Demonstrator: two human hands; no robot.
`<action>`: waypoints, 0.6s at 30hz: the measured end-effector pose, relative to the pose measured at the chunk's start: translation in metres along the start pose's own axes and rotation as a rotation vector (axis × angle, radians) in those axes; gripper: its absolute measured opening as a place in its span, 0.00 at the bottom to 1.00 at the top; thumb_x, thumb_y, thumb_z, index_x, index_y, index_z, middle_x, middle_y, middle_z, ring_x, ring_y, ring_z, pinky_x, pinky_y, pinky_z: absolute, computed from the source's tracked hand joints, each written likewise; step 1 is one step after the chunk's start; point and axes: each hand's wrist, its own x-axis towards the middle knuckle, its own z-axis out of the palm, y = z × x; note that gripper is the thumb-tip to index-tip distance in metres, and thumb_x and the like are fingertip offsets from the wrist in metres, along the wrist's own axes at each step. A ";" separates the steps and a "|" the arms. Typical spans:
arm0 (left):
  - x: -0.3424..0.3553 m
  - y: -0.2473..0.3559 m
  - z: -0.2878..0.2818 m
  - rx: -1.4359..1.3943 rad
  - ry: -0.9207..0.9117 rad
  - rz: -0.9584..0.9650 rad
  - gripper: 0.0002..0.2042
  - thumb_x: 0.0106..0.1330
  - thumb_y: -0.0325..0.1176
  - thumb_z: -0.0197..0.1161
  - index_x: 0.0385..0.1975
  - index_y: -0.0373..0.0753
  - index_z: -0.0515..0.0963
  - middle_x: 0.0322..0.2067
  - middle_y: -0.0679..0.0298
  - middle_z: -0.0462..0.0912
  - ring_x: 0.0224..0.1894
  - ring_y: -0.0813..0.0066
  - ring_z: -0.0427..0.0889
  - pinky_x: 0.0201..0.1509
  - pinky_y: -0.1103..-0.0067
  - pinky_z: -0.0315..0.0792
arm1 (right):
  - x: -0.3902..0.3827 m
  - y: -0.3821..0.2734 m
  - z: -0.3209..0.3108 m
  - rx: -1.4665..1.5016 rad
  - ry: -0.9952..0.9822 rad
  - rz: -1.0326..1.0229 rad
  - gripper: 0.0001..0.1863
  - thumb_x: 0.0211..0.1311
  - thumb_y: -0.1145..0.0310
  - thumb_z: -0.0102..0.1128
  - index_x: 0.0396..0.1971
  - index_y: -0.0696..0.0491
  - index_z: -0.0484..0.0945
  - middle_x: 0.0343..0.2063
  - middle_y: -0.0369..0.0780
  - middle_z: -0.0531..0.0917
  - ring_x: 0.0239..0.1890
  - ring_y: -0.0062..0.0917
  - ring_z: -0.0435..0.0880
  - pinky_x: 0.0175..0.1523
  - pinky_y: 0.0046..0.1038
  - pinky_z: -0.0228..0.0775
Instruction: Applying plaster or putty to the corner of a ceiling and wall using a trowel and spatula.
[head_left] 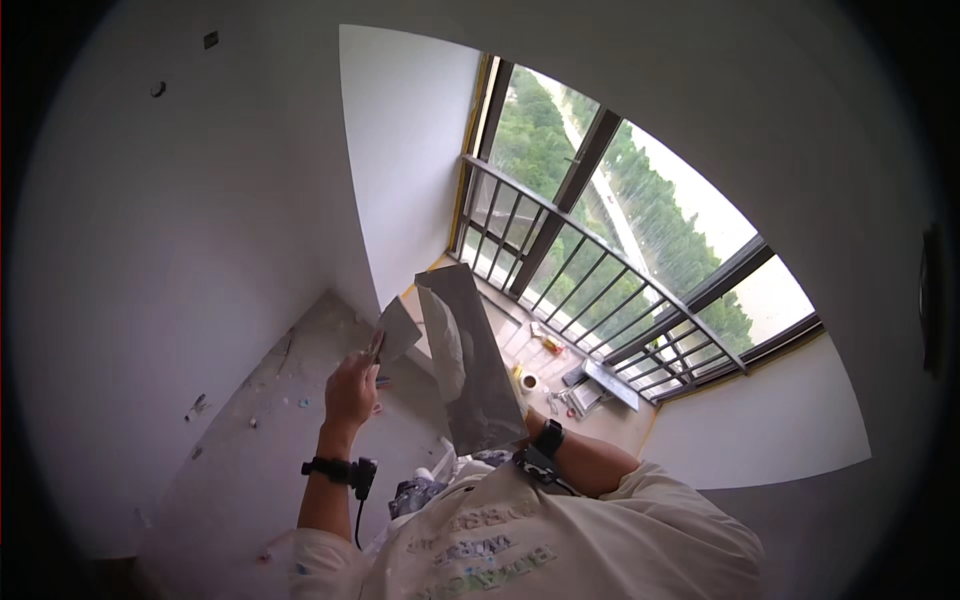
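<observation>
Beige cloth of the wearer's shirt [620,530] lies nearest, just below the grey board [480,350]. At the board's lower right edge, the right hand [532,423] reaches in behind it, a black wristband [549,438] above; the board hides most of its fingers, so I cannot tell how they grip. Left of the board, the left hand [350,390] pinches a grey scraper [401,330] between thumb and fingers, the blade near the board's left edge. Pale paste [445,345] coats the board's left side. Beyond the board, to its right, flat grey tools [595,393] rest on a ledge [628,432]; past them stand a dark railing [600,242], a window frame [587,160] and green trees [528,140].
</observation>
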 end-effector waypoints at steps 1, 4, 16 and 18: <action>-0.016 -0.010 0.010 -0.044 0.017 -0.072 0.15 0.68 0.30 0.57 0.54 0.41 0.77 0.35 0.52 0.81 0.40 0.47 0.80 0.42 0.59 0.74 | 0.010 -0.012 -0.006 0.208 0.106 0.106 0.13 0.63 0.65 0.65 0.44 0.56 0.81 0.37 0.38 0.84 0.36 0.25 0.83 0.41 0.28 0.76; -0.071 -0.045 0.044 -0.469 -0.072 -0.437 0.17 0.65 0.27 0.59 0.55 0.37 0.77 0.23 0.59 0.78 0.25 0.69 0.79 0.32 0.72 0.73 | 0.075 -0.081 -0.050 0.401 0.134 0.200 0.14 0.65 0.66 0.61 0.45 0.57 0.80 0.34 0.40 0.84 0.33 0.26 0.84 0.39 0.25 0.78; -0.314 -0.114 0.122 -1.125 0.397 -1.409 0.18 0.66 0.27 0.58 0.56 0.40 0.71 0.29 0.69 0.74 0.21 0.82 0.68 0.22 0.84 0.61 | 0.396 -0.373 -0.093 -1.306 0.084 0.045 0.17 0.66 0.54 0.58 0.41 0.53 0.81 0.29 0.41 0.86 0.25 0.23 0.84 0.29 0.28 0.73; -0.329 -0.096 0.113 -1.082 0.429 -1.471 0.17 0.66 0.28 0.58 0.56 0.40 0.72 0.29 0.69 0.74 0.20 0.82 0.68 0.21 0.84 0.61 | 0.427 -0.376 -0.097 -1.423 0.064 0.021 0.19 0.65 0.53 0.58 0.42 0.54 0.82 0.31 0.44 0.87 0.28 0.27 0.86 0.34 0.33 0.76</action>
